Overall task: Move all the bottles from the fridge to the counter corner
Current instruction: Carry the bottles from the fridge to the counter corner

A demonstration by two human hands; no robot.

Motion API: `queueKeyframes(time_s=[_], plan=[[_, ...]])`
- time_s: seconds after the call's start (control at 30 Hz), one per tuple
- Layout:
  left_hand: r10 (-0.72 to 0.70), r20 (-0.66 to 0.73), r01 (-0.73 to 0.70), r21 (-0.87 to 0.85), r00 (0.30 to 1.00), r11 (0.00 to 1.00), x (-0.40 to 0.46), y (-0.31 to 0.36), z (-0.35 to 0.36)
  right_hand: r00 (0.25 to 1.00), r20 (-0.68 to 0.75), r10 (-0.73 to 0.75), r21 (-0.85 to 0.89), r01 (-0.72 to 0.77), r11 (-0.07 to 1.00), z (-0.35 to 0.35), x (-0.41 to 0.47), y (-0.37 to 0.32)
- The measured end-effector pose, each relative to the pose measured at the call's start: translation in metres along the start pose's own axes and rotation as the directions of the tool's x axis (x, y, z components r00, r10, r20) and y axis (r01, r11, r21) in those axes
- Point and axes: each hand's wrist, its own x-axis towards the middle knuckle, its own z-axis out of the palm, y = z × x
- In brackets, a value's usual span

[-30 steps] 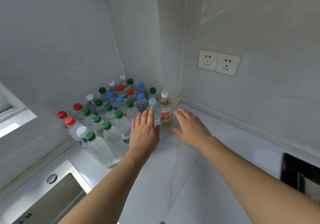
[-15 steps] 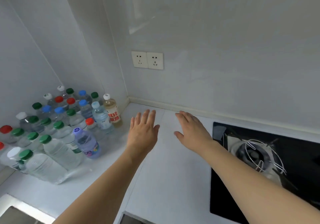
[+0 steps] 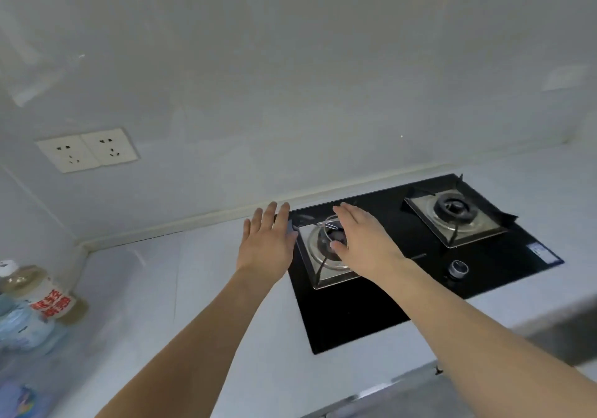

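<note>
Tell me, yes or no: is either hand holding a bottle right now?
No: the left hand and the right hand are both flat, straight-fingered and empty.

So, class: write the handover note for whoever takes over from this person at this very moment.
Left hand: open, holds nothing, raised above the counter.
Right hand: open, holds nothing, above the hob.
Bottles: only a few show at the left edge, by the corner, among them a brown bottle with a red-lettered label.
Done: those bottles stand on the counter.
Left: the fridge is out of view, so check it for more.
</note>
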Motion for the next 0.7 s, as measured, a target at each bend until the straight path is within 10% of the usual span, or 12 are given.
queueKeyframes(time_s=[0.7], plan=[[0.539,0.055,-0.537,-0.046,0.840,0.842,-0.044,0.411,0.085,0.820,-0.186,0.541,0.079,-0.537,0.840,-0.083,-0.296,0.307]])
